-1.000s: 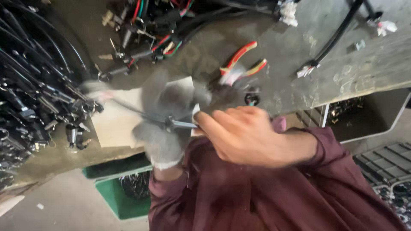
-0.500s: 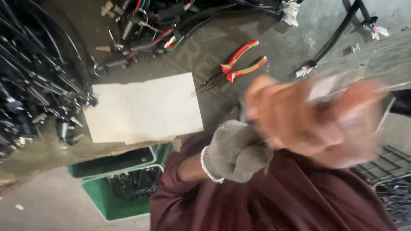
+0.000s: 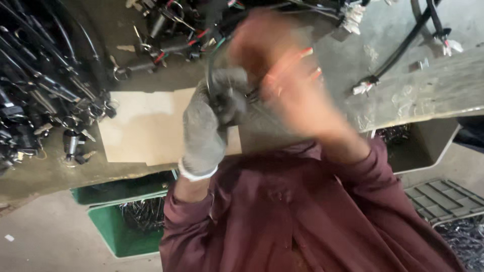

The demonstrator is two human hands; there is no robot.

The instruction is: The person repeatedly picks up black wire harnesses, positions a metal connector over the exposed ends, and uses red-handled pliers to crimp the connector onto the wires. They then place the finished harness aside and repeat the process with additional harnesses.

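Over the cardboard sheet (image 3: 146, 133): gloved left hand (image 3: 209, 118) clamped on a black wire (image 3: 210, 65); bare right hand (image 3: 282, 80) blurred, grip impossible to tell. Best kept taut, steady.

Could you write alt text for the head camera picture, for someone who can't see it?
Seen from above, a person in a maroon shirt holds a dark wire part in a grey-gloved left hand, while the bare right hand is blurred beside it. Below lie a pale cardboard sheet on a grey workbench, black cable bundles and a green bin.
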